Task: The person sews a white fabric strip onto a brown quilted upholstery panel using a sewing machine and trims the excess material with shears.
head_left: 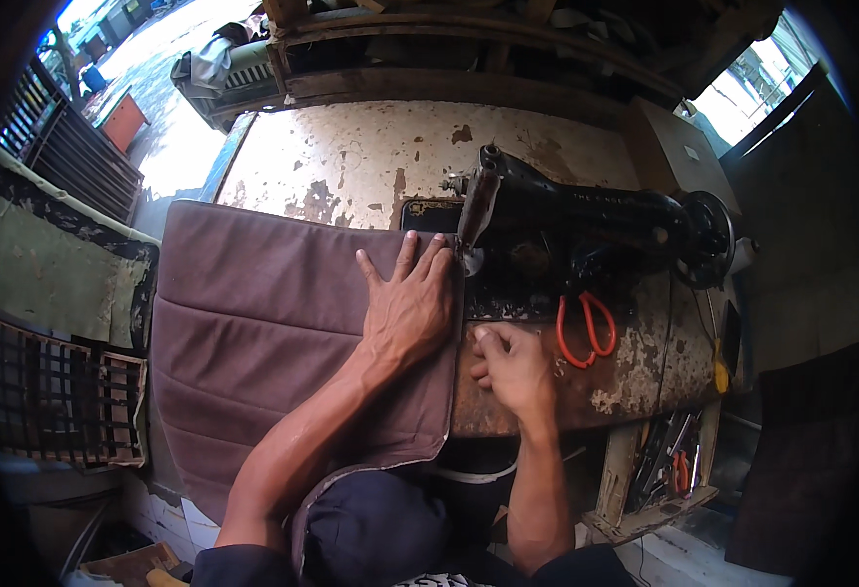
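A large brown quilted panel of fabric [253, 293] with stitched seams covers the left of the table and hangs down over my lap. My left hand [410, 303] lies flat on its right part with fingers spread, the fingertips close to the needle area of a black sewing machine [586, 201]. Just right of the panel's edge is my right hand [516, 367], its fingers curled in and thumb against the forefinger. Anything between them is too small to make out. Scissors with red-orange handles [586, 333] lie at the machine's base, right of that hand.
The worn, peeling tabletop [322, 157] extends behind the machine, toward a wooden rack [469, 83]. At the lower right, a wooden drawer [610, 499] holds several tools. A handwheel [708, 240] stands at the machine's right end. Metal grilles [58, 391] stand on the left.
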Demonstrator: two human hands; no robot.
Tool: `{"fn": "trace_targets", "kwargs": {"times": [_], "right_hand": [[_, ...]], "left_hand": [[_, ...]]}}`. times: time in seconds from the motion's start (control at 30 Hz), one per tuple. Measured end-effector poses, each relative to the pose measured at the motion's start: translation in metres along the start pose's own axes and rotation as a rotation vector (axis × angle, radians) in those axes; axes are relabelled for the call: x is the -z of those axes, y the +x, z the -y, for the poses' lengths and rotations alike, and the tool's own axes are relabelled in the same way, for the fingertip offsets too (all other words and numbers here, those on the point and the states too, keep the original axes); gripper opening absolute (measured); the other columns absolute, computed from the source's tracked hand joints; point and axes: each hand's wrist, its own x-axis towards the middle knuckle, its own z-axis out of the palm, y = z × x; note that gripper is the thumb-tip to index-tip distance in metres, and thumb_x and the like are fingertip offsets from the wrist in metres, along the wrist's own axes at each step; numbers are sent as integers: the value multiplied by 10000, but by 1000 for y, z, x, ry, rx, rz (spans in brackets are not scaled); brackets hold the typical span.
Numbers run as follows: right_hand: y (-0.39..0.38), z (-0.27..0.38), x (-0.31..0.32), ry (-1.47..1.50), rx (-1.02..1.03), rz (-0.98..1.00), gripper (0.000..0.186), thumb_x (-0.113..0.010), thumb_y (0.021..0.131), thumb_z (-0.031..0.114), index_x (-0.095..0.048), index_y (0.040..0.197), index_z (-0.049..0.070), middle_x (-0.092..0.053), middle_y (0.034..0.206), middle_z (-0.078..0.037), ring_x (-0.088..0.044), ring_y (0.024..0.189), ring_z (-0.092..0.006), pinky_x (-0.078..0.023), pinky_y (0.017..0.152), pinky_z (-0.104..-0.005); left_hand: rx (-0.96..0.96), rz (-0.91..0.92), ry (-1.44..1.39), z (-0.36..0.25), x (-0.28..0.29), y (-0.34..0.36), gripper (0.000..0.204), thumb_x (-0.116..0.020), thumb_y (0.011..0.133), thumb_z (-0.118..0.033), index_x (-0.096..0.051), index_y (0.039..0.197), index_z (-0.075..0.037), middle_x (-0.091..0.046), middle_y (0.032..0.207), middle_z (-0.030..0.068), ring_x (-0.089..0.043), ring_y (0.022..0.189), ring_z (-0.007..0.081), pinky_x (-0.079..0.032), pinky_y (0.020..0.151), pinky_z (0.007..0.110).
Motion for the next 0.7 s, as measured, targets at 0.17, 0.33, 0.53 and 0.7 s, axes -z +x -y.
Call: {"fn": "trace_targets", "kwargs": {"times": [0.17, 0.33, 0.53, 0.7], "right_hand": [[-15, 4, -18, 24, -26, -10, 338, -662, 1024, 257, -727, 1167, -42, -731, 876, -102, -728, 686, -156, -583, 578, -274], [-20, 8, -24, 74, -43, -53, 349, -666, 1012, 252, -729, 1143, -65, -725, 859, -107, -724, 680, -157, -589, 557, -285], [-17, -1, -40, 325, -35, -77, 342, -664, 1016, 235, -716, 1164, -69, -655, 832, -52, -635, 590, -107, -513, 440, -231], [-16, -11, -45, 378, 43, -141, 344, -704, 1002, 260, -740, 1168, -39, -658, 829, -38, -598, 590, -95, -516, 446, -237]], "left_hand": [[12, -25, -19, 6, -2, 6, 445, -492, 1024, -186, -485, 1461, -101, -426, 1638, 61, -293, 1562, 356, -104, 1120, 860], [4, -26, -137, 12, 1, 6, 411, -469, 1020, -165, -528, 1414, -64, -487, 1589, 89, -330, 1545, 359, -102, 1112, 869], [-16, 74, -260, 24, 16, 4, 345, -470, 1045, -155, -555, 1371, -78, -516, 1558, 96, -356, 1530, 353, -122, 1138, 838], [-94, 125, -298, 31, 27, -4, 333, -495, 1051, -194, -573, 1354, -80, -526, 1545, 114, -368, 1522, 356, -176, 1191, 752]]}}
